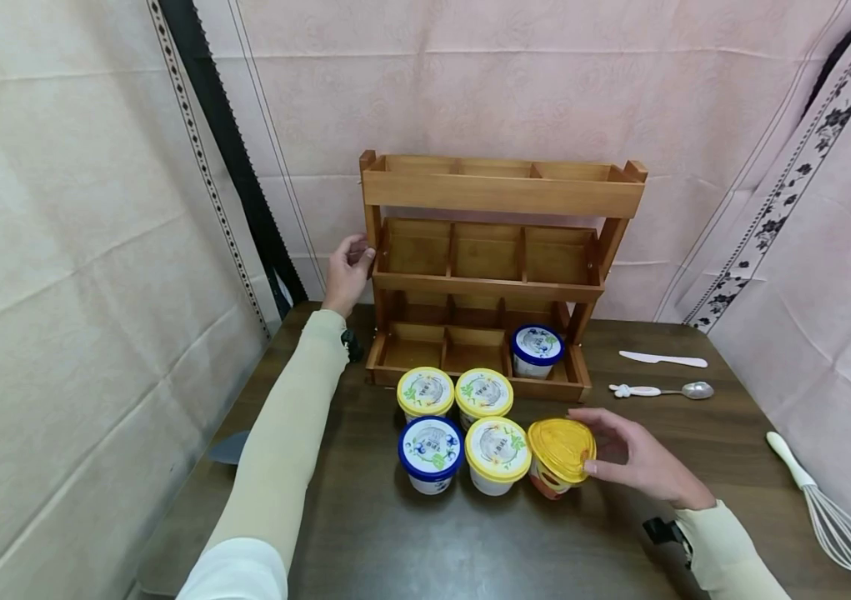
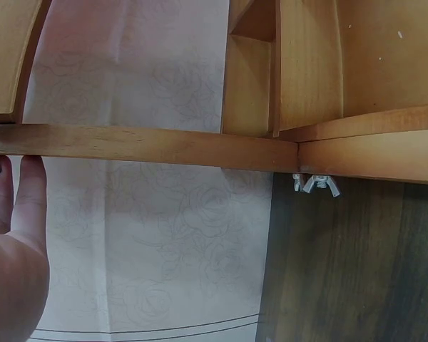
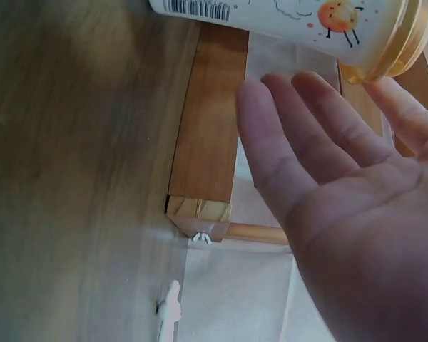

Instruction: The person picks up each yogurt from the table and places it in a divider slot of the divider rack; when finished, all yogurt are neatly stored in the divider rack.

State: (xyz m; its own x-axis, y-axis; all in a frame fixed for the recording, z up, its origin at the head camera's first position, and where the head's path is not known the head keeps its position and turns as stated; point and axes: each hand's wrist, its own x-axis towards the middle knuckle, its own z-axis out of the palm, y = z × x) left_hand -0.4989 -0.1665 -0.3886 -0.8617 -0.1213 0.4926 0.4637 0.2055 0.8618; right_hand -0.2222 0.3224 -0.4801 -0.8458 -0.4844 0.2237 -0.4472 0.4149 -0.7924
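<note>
The left hand rests extended fingers against the wooden rack, while the right hand, its grip apart, touches the orange-lidded tub standing on the counter beside a yellow-lidded tub

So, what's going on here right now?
A person's left hand touches the side of a wooden rack, and the right hand is at a cup with a dark-yellow lid. One blue-lidded tub sits in the rack's bottom-right compartment; three yellow-lidded tubs and another blue-lidded tub stand in front.
</note>
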